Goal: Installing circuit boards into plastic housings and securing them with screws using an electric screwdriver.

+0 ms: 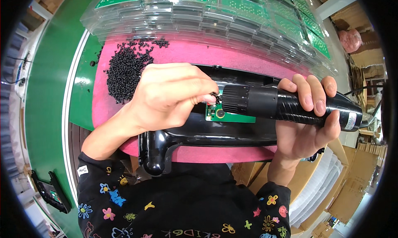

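Observation:
My right hand (296,134) is wrapped round a black electric screwdriver (259,102), which lies nearly level with its nose pointing left. At that nose, the thumb and forefinger of my left hand (168,92) pinch several tiny black screws (217,97). Exactly how the screws meet the driver's bit is too small to tell. Beneath the tool a green circuit board (238,118) sits in a long glossy black plastic housing (215,135), partly covered by the screwdriver and my left fingertips. A heap of black screws (123,76) lies left of the housing, beyond my left wrist.
Pink matting (186,49) covers the work surface. Stacked clear plastic trays (199,18) of green circuit boards stand along its far side. A green table (49,92) runs along the left, with another black housing (52,191) at lower left. A cardboard box (336,184) stands at right.

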`<state>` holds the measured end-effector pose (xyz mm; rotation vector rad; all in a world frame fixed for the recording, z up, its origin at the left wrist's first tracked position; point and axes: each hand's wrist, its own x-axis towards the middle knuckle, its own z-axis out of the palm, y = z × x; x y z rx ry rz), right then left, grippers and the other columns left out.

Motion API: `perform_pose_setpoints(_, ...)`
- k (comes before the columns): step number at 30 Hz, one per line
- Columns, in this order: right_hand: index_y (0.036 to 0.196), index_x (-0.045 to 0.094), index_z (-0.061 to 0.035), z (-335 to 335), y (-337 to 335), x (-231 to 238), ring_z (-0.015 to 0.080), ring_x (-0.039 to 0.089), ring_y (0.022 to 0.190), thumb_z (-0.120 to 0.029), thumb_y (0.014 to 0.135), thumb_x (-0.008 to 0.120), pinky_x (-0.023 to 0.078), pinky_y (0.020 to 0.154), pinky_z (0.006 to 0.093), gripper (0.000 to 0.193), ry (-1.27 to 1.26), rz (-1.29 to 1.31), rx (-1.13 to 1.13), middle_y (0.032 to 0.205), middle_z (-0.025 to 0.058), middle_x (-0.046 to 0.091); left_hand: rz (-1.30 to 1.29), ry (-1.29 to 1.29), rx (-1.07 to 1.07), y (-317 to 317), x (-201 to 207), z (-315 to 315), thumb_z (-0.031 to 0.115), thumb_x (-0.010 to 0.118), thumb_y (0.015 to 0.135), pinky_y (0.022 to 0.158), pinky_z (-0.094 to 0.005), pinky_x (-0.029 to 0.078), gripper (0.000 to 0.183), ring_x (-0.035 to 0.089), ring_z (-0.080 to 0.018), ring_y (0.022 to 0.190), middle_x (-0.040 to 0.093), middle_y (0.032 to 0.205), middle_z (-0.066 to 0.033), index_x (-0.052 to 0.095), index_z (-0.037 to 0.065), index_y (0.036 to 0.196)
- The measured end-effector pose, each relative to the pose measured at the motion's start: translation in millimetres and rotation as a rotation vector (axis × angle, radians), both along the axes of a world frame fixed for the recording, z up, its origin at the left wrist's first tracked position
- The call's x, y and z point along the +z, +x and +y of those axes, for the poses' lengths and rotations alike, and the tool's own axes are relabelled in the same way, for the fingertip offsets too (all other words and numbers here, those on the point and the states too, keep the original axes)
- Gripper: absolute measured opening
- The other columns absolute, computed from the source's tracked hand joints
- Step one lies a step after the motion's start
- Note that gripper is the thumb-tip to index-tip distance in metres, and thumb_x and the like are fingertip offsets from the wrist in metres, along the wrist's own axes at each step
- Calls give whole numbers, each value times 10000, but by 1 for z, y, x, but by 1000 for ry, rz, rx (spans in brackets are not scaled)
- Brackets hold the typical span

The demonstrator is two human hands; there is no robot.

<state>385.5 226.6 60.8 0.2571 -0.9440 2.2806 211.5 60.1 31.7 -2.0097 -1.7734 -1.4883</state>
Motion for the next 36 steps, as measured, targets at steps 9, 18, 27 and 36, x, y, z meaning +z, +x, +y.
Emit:
perform_pose_setpoints(9, 1018, 488, -142, 12, 10, 12, 107, 492, 842, -137, 829, 723, 347, 967, 335, 301, 2, 60, -123, 813, -64, 521, -437, -239, -14, -4, 3, -5, -22, 642, 888, 643, -281, 553, 69, 686, -177, 704, 707, 837, -140, 702, -54, 872)
perform_pose_setpoints(18, 1080, 532, -169, 20, 14, 5, 103, 516, 864, -212, 866, 722, 334, 993, 350, 288, 23, 134, -27, 848, -80, 553, -414, -285, -101, 1, 0, -1, -24, 699, 834, 639, -299, 532, 62, 678, -203, 711, 705, 829, -133, 699, -49, 890)
perform_pose_setpoints(27, 998, 500, -155, 8, 14, 12, 99, 511, 828, -131, 798, 753, 346, 953, 330, 324, 19, 73, -62, 798, -64, 547, -360, -342, -122, 3, 3, 1, -31, 697, 832, 633, -303, 537, 75, 685, -210, 705, 698, 812, -126, 693, -56, 902)
perform_pose_setpoints(36, 984, 523, -170, 3, 15, 8, 85, 533, 761, -154, 758, 806, 367, 885, 320, 362, 162, 134, -33, 812, -70, 550, -631, -658, -199, 4, 6, 0, -16, 629, 906, 572, -267, 530, 50, 659, -149, 616, 681, 769, -95, 668, -47, 911)
